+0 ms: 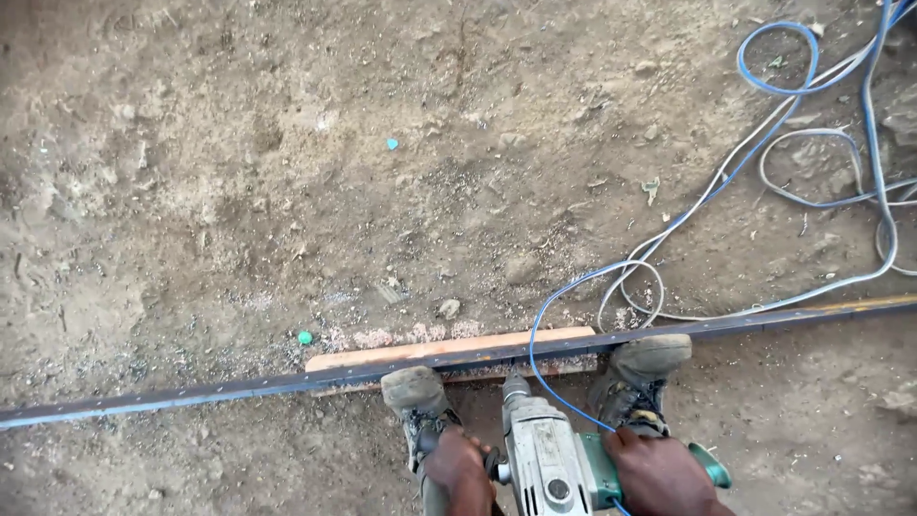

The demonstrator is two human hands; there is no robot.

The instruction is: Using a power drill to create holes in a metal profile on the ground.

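A grey and green power drill [544, 459] points down at a long dark metal bar [220, 390] that lies across the dirt ground. My left hand [460, 468] grips the drill's side handle. My right hand [661, 476] is closed around its green rear grip. The bar rests on a flat wooden board [449, 350]. My two dusty boots, the left boot [416, 394] and the right boot [642, 371], stand on the bar on either side of the drill. The drill's tip is hidden behind its own body.
A blue cable [549, 315] runs from the drill to loose blue and white cables [812, 143] coiled at the upper right. Metal and wood shavings [382, 336] lie along the board. Small stones and two small green bits dot the dirt.
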